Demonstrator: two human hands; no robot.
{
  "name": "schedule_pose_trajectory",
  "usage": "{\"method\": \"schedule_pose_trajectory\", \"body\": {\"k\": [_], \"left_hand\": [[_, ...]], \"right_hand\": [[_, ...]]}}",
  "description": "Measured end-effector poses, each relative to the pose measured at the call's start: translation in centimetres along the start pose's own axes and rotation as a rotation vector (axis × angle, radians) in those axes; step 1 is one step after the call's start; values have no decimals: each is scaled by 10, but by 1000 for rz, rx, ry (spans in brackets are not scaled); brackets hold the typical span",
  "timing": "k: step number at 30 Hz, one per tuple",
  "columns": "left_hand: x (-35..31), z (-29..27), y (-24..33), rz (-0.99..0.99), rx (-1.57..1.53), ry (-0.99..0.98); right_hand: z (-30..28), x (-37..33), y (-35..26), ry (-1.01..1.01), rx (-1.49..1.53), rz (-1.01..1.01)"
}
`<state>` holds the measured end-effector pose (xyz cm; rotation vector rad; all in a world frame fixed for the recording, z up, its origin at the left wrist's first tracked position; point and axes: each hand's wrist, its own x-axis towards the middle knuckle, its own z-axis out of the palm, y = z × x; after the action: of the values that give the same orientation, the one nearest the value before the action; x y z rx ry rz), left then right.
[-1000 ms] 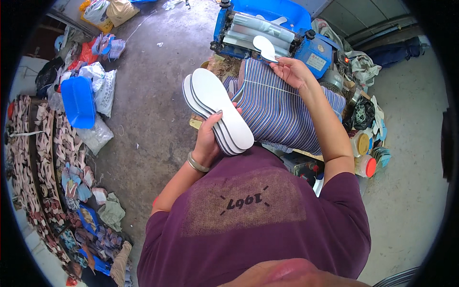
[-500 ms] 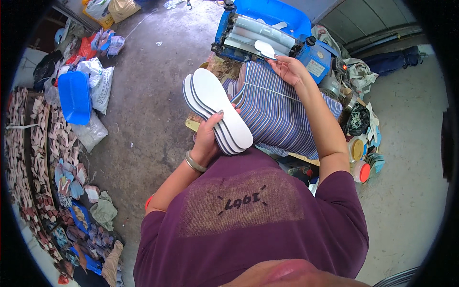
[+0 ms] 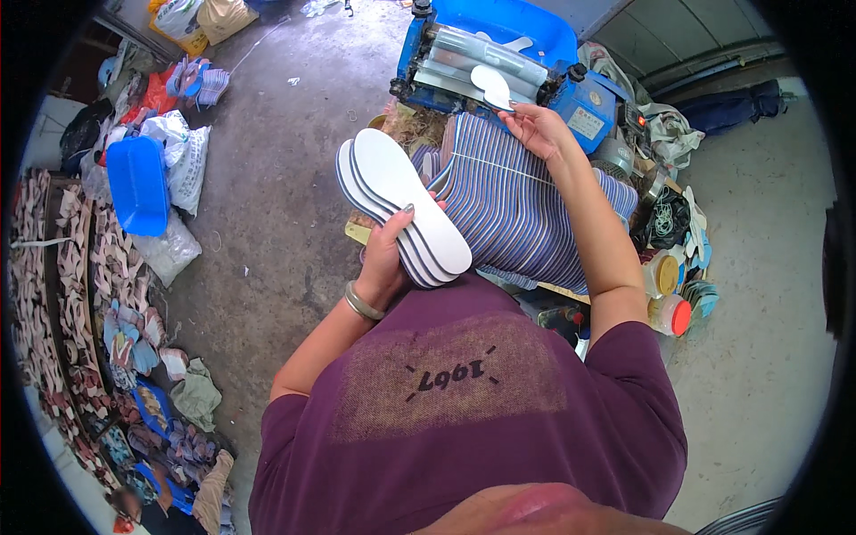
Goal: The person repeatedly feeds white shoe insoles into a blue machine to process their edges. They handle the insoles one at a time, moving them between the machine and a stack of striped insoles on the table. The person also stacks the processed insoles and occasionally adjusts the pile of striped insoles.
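Note:
A fanned stack of several white insoles with dark edges (image 3: pixel 406 192) is gripped in my left hand (image 3: pixel 385 251), thumb across the top one, in front of my chest. My right hand (image 3: pixel 535 129) reaches forward and pinches the near end of a single white insole (image 3: pixel 490 86). The rounded far end of that insole lies against the metal rollers (image 3: pixel 486 64) of a blue roller machine (image 3: pixel 584 125). Below my right hand, a long row of blue, purple and brown layered insoles (image 3: pixel 508 209) is bound with a pale string. Its near end sits close to my left hand.
Behind the rollers, a blue tray (image 3: pixel 557 27) holds loose white pieces. Jars with yellow and red lids (image 3: pixel 680 316) stand right of the bound row. On the left are a blue basin (image 3: pixel 138 185), plastic bags (image 3: pixel 189 165) and racks of pale strap-like pieces (image 3: pixel 80 267).
The insole in my right hand has shifted slightly up over the rollers, and more of its white face shows. My left hand and its stack have hardly moved.

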<state>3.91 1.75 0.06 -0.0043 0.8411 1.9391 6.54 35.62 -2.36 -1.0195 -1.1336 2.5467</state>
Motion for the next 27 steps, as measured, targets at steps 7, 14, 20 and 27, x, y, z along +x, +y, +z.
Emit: {"method": "schedule_pose_trajectory", "body": {"k": [7,14,20,27], "left_hand": [[4,-3,-2,2,29,-27],[2,-5,-9,32,21,-5],[-14,-11,6,30,31,-4],[-20,-54,66,-22,-3,-72]], "right_hand": [[11,-12,1,-105,-210,-119],[38,-43,26,-212,-582,-350],[89,-124,58,-461,-570,-220],[143,-159,125,-469,-590,3]]}}
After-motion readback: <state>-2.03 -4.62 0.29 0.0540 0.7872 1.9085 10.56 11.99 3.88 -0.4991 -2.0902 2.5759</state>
